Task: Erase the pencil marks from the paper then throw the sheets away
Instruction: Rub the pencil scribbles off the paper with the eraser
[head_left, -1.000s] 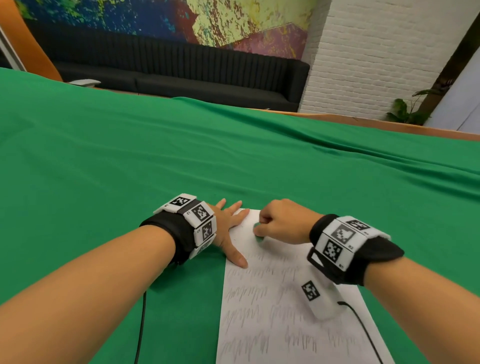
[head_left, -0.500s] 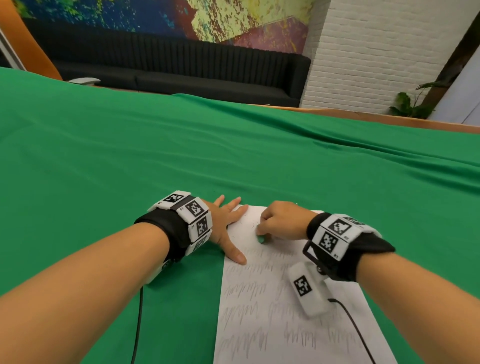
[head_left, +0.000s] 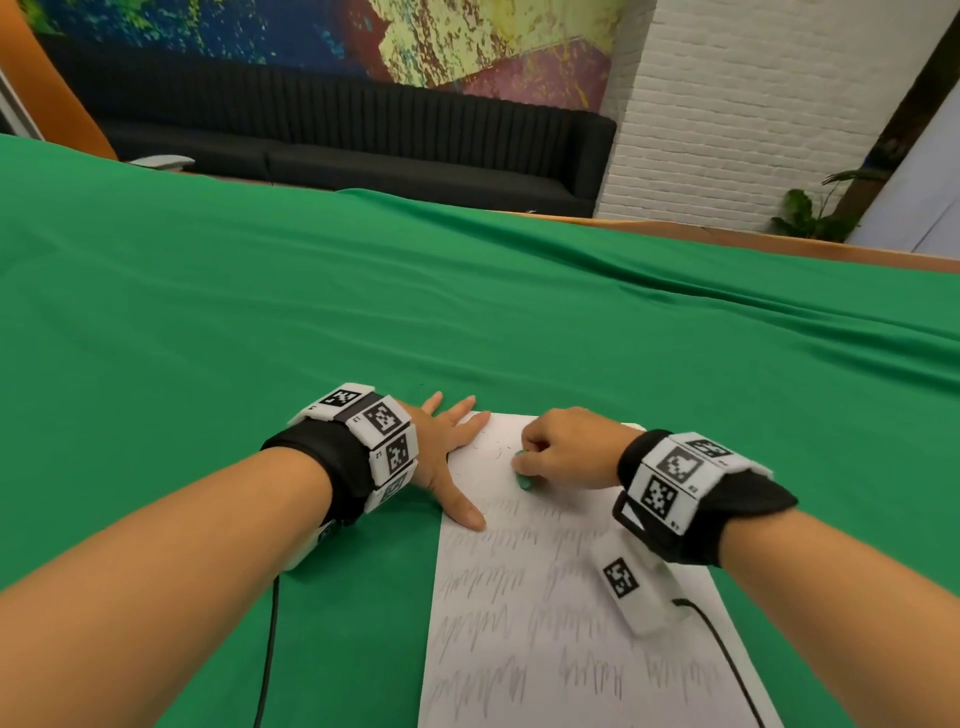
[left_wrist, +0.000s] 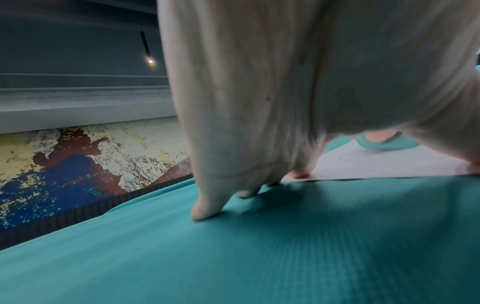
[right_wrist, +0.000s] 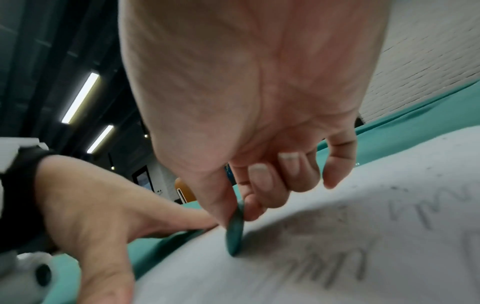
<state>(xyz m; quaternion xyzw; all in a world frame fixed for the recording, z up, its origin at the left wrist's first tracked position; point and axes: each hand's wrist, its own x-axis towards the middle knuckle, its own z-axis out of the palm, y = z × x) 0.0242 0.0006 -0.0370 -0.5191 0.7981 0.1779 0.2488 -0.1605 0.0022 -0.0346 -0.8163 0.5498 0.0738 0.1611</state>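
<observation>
White pencil-scribbled paper sheet (head_left: 545, 597): your left hand (head_left: 447, 457), fingers spread flat, presses its left edge; your right hand (head_left: 566, 449) fingers pinch a small green eraser (head_left: 522, 475) against its top.

1 sheet of paper (head_left: 545, 623), 1 green eraser (head_left: 522, 478), 2 hands, 2 wrist bands

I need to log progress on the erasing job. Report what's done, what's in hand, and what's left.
Done: only the top strip of the paper looks rubbed clean, with crumbs on it.
In hand: the right hand pinches a green eraser against the sheet, while the left hand lies flat across the paper's left edge.
Left: several rows of pencil marks below, then throwing the sheets away.
</observation>
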